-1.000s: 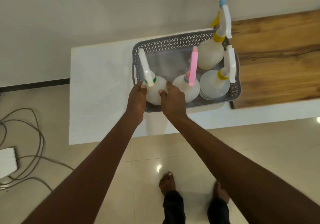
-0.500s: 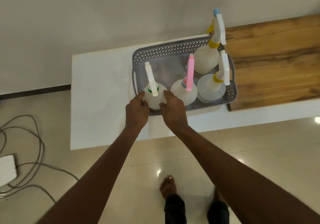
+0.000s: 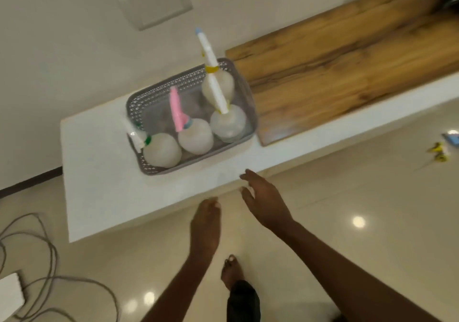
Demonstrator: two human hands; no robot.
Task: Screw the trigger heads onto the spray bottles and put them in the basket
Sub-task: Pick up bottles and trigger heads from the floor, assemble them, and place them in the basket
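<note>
A grey perforated basket [image 3: 159, 170] sits on the white counter [image 3: 99, 167]. Inside stand several translucent spray bottles with trigger heads on. One has a green collar and white trigger [image 3: 161, 150], one a pink trigger [image 3: 196, 135], and two have yellow collars, at the front right [image 3: 228, 122] and at the back [image 3: 218, 88]. My left hand [image 3: 206, 222] hangs below the counter's front edge, fingers curled loosely, holding nothing. To its right my right hand [image 3: 263, 197] is spread with fingers apart, empty, at the counter edge, apart from the basket.
A wooden board [image 3: 347, 60] lies on the counter right of the basket. Grey cables [image 3: 37, 247] and a white box [image 3: 10, 294] lie on the tiled floor at left. Small yellow and blue items [image 3: 442, 147] lie on the floor at right. My feet [image 3: 232, 269] are below.
Both hands have let go of the green-collared bottle and pulled back from the basket toward me. The camera view has tilted and blurred.
</note>
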